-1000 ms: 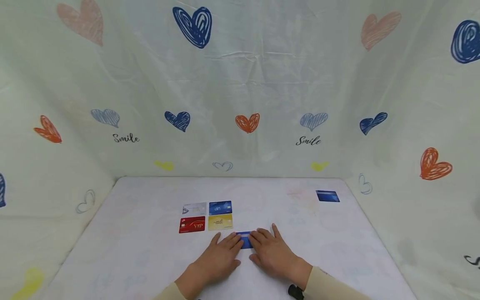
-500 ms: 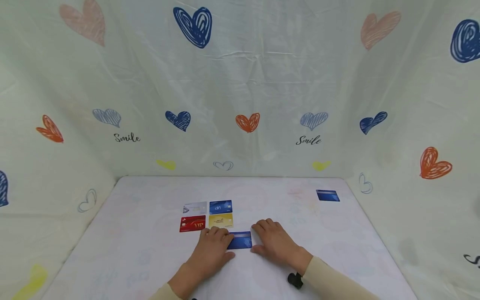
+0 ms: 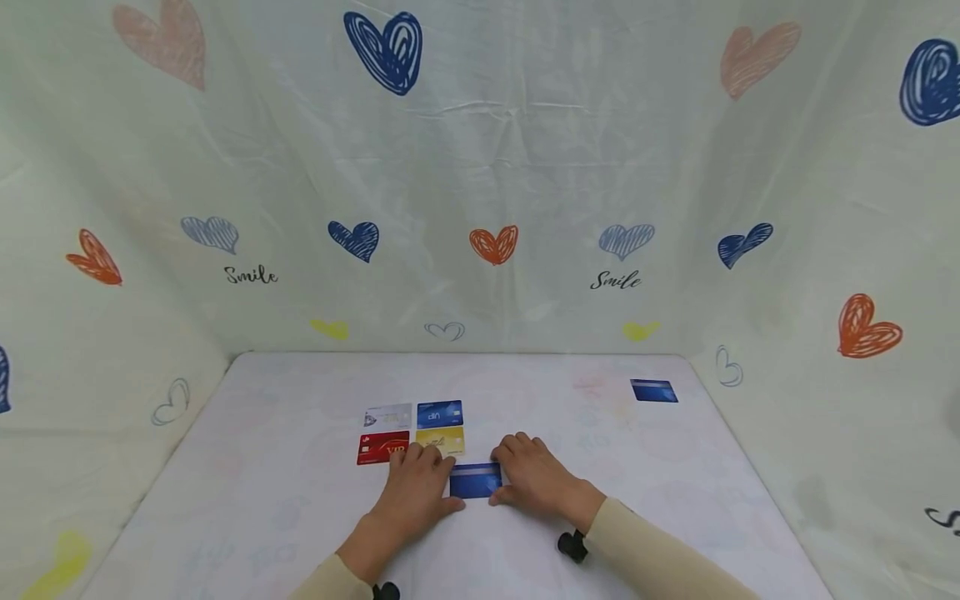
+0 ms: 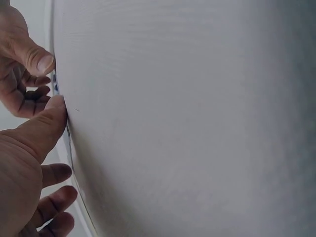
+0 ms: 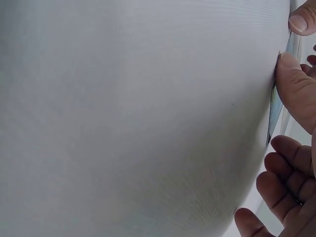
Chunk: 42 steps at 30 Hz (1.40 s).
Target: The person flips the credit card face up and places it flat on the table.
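Note:
A blue card [image 3: 476, 481] with a pale stripe lies flat on the white table between both hands. My left hand [image 3: 416, 483] stands at its left edge, fingers loosely bent and thumb near the lower left corner. At the right edge, my right hand [image 3: 536, 475] has its fingertips by the upper corner and its thumb by the lower one. Just behind are a silver card [image 3: 387, 416], a blue VIP card [image 3: 440, 414], a red VIP card [image 3: 373, 448] and a yellow card [image 3: 444, 439]. My left fingers overlap the red and yellow ones in the head view.
Another blue striped card [image 3: 654, 391] lies near the table's far right corner. Curtains printed with hearts hang behind the table [image 3: 300, 525] and along both sides. A small black device [image 3: 572, 547] sits at the right wrist.
The blue card between the hands has slid left, and its face, partly covered by fingers before, now shows. Both hands have shifted left, their fingers drawing back from straight to bent.

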Each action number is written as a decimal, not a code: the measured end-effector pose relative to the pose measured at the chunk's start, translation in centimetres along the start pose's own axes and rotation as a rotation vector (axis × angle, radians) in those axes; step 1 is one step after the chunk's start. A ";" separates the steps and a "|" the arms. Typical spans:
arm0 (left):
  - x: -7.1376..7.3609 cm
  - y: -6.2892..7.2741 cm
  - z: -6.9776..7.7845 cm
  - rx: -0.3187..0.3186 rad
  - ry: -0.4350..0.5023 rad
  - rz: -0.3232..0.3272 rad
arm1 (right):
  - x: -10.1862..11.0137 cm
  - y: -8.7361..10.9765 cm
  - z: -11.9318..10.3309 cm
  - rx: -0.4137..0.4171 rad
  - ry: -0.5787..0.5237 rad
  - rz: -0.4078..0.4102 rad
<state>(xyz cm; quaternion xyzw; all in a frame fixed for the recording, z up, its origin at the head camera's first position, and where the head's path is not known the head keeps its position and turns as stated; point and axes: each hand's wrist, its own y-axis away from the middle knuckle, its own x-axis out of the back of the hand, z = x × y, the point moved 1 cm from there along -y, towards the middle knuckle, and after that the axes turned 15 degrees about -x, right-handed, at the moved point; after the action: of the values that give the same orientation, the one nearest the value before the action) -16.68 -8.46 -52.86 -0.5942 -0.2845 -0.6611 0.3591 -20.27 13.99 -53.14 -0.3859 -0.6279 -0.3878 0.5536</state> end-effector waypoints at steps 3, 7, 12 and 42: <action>-0.1 0.0 0.0 -0.004 -0.002 -0.008 | 0.0 0.0 0.0 0.002 0.000 0.000; -0.3 0.0 0.0 -0.014 0.005 -0.019 | 0.1 -0.1 -0.1 0.007 -0.012 -0.011; -0.1 0.1 0.1 -0.019 0.013 -0.027 | 0.2 0.0 -0.3 0.011 -0.017 -0.019; 2.2 -0.8 -0.5 -0.078 0.036 0.071 | 0.4 -0.2 0.3 0.047 -0.065 0.054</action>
<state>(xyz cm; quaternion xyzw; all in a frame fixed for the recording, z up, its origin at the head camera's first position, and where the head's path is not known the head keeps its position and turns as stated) -17.67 -8.71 -50.68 -0.6055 -0.2307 -0.6691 0.3639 -20.60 14.24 -52.76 -0.4021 -0.6439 -0.3449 0.5521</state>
